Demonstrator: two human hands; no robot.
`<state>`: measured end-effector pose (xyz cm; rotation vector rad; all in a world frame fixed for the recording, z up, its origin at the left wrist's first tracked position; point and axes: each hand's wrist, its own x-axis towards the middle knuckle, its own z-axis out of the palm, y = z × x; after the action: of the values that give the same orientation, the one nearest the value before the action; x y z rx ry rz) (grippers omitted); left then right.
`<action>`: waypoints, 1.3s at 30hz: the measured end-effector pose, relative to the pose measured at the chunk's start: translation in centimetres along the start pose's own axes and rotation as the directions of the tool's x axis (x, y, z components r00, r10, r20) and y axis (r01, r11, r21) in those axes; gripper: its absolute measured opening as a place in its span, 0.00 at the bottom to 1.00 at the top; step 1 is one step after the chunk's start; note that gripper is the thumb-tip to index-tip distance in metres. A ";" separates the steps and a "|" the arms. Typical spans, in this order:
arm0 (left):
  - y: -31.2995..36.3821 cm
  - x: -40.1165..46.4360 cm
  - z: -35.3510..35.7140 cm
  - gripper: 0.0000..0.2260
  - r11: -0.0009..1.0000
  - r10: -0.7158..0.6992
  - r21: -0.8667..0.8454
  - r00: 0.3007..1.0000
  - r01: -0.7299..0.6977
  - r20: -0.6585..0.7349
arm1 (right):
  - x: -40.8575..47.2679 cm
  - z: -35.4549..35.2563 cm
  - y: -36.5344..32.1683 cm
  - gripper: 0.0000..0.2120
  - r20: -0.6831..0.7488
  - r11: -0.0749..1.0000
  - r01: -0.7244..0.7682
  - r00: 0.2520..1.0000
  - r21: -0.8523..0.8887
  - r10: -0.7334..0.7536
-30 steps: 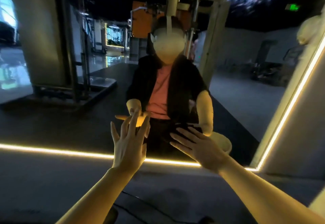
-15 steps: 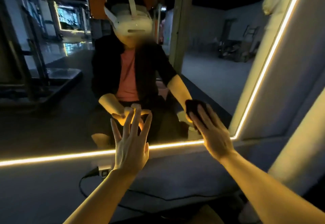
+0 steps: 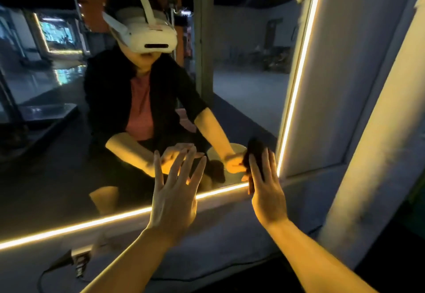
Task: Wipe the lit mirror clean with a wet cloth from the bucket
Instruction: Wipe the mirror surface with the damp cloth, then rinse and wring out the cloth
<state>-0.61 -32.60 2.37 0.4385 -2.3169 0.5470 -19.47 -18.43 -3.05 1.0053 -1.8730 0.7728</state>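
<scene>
Dark cloth [image 3: 254, 152] sits under your right hand [image 3: 266, 189], pressed flat against the mirror [image 3: 69, 154] at the glass's lower right corner, about 4 o'clock from the frame centre. Your right fingers [image 3: 255, 168] lie straight and close together over the cloth; nothing shows them curling round it, so the cloth is pinned by a flat palm and not gripped. The cloth's top edge shows above your fingertips, and a narrow strip of it shows at 9 o'clock from the hand. Your left hand [image 3: 174, 196] is raised at 6 o'clock from centre, fingers straight and spread wide, holding nothing; whether its fingertips touch the glass cannot be told. The two hands are apart, with the left at 9 o'clock from the right. The light strip [image 3: 92, 223] runs along the mirror's bottom edge beneath both hands, and a second lit run climbs the right edge just at 3 o'clock from the cloth. In the reflection, a pale bucket [image 3: 217, 154] appears at 9 o'clock from the cloth, between the two reflected arms. Below the frame, a cable [image 3: 69, 261] with a small plug lies on the ledge at 7 o'clock. A pale pillar [image 3: 368, 177] stands at 3 o'clock, beside the mirror frame.
</scene>
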 end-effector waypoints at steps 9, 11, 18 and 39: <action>-0.3 10.0 -5.5 0.44 1.000 0.024 0.002 0.987 -0.024 -0.159 | 20.2 -5.2 0.0 0.30 -0.280 0.993 0.067 0.959 0.099 -0.036; -0.3 11.6 -6.4 0.45 1.000 0.013 0.003 0.987 -0.013 -0.162 | 24.5 -6.3 -2.0 0.28 -0.343 0.988 -0.010 0.937 0.152 0.062; -3.1 9.6 -7.1 0.34 1.000 0.021 0.018 0.987 -0.019 -0.157 | 16.4 -4.4 -3.5 0.25 -0.055 0.822 0.569 0.821 0.014 -0.568; 3.9 -2.4 -9.1 0.19 0.364 -0.192 -0.692 0.778 0.623 0.599 | 0.1 -13.0 -10.7 0.08 0.689 0.128 -0.867 0.465 0.482 0.555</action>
<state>4.37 -24.36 5.69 0.6390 -2.3477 -1.1234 -5.21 -13.13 4.17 0.6021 -2.3657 2.4268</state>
